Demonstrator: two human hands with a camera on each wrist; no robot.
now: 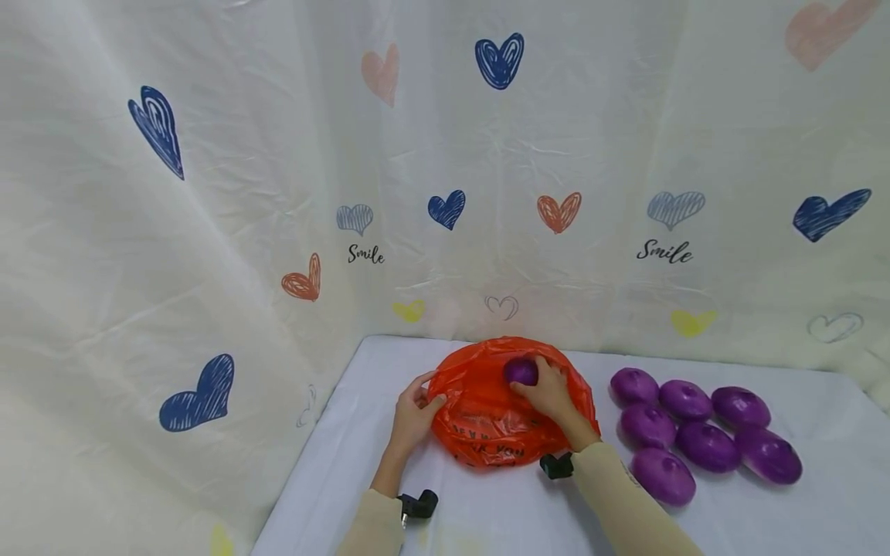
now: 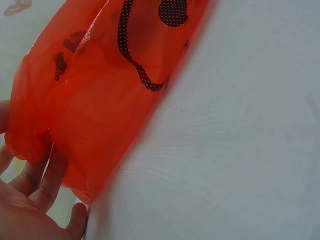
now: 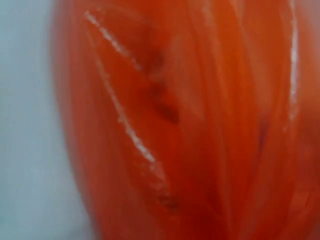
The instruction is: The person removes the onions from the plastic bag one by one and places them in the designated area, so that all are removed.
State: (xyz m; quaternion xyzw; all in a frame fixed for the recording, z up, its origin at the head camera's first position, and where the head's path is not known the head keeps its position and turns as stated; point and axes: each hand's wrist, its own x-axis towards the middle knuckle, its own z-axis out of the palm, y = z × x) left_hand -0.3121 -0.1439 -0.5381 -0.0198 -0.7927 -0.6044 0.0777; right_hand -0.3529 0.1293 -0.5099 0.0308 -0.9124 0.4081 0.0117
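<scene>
A red-orange plastic bag [image 1: 476,413] with dark print lies on the white table with its wide mouth showing. My left hand [image 1: 413,417] holds the bag's left rim, thumb in front and fingers behind. In the left wrist view, the fingers of that left hand [image 2: 37,202] bend against the thin plastic bag [image 2: 100,110]. Inside the mouth, my right hand [image 1: 552,390] grips a purple onion [image 1: 520,371] between thumb and fingers. The right wrist view is filled by the blurred, creased bag [image 3: 150,130], so the right hand and onion are hidden there.
Several more purple onions [image 1: 708,446] sit in a loose cluster on the table [image 1: 834,510], right of the bag. A pale curtain [image 1: 598,139] printed with hearts stands behind and to the left. Dark wrist cameras [image 1: 420,504] sit on both forearms.
</scene>
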